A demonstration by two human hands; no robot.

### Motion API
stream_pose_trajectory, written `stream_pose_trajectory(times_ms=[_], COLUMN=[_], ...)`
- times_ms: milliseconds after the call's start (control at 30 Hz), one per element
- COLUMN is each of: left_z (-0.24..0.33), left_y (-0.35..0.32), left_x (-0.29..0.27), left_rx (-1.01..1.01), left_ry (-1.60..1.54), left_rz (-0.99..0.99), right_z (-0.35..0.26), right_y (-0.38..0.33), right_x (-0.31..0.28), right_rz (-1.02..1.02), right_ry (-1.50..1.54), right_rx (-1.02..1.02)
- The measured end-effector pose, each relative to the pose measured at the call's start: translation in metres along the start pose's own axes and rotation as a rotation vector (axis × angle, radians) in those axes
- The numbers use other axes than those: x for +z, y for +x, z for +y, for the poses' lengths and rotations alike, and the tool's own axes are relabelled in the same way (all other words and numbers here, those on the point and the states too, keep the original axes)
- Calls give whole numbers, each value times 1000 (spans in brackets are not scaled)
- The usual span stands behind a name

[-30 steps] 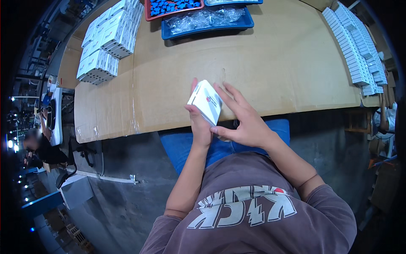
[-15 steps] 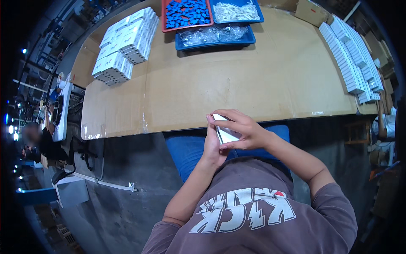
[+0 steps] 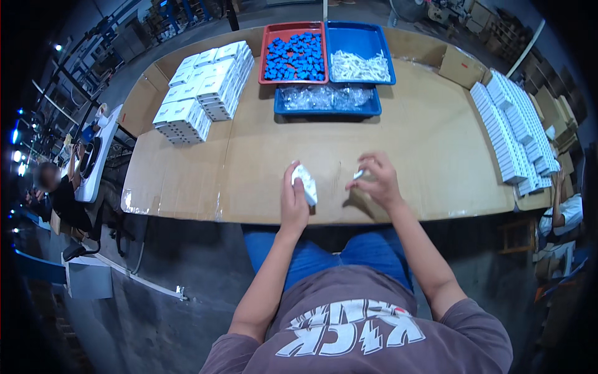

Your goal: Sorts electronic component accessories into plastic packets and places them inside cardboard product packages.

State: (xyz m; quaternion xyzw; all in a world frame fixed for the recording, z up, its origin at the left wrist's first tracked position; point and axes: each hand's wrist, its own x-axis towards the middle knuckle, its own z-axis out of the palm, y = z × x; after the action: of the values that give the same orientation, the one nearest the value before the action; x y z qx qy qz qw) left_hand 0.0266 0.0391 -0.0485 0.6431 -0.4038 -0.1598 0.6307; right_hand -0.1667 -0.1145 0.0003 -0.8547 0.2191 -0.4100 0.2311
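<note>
Three trays hold blue, white and clear parts; left-hand fingers grip a white box.

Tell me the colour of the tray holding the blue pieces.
Red; the tray sits at the table's far edge, clearest in the head view.

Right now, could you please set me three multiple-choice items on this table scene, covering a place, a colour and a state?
1. Where is the small white box?
A. in the left hand
B. in a tray
C. on the floor

2. What colour is the tray holding the blue parts?
A. green
B. red
C. white

3. What is the right hand doing?
A. lying flat and empty
B. pinching a small pale piece
C. gripping a tray

Answers: 1 A, fingers wrap the box; 2 B, its rim is red; 3 B, fingertips close on the piece.
</note>
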Motion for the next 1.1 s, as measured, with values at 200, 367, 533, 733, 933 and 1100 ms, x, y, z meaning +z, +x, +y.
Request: stream_pose_trajectory(times_ms=[200, 367, 533, 733, 933, 1100], left_z=[10, 13, 23, -2, 5, -4], left_y=[-7, -13, 13, 57, 62, 62], left_x=[-60, -69, -41, 1, 8, 5], left_rx=[82, 202, 150, 155, 129, 137], left_ry=[457, 758, 712, 778, 677, 558], left_rz=[29, -445, -511, -387, -324, -231], right_z=[-1, -19, -13, 18, 68, 143], right_y=[-51, -70, -49, 9, 65, 145], right_x=[-22, -26, -11, 24, 11, -1], right_rz=[-233, -404, -433, -381, -172, -12], right_ry=[-207, -85, -157, -207, -175, -339], right_rx=[-25, 204, 288, 292, 167, 202])
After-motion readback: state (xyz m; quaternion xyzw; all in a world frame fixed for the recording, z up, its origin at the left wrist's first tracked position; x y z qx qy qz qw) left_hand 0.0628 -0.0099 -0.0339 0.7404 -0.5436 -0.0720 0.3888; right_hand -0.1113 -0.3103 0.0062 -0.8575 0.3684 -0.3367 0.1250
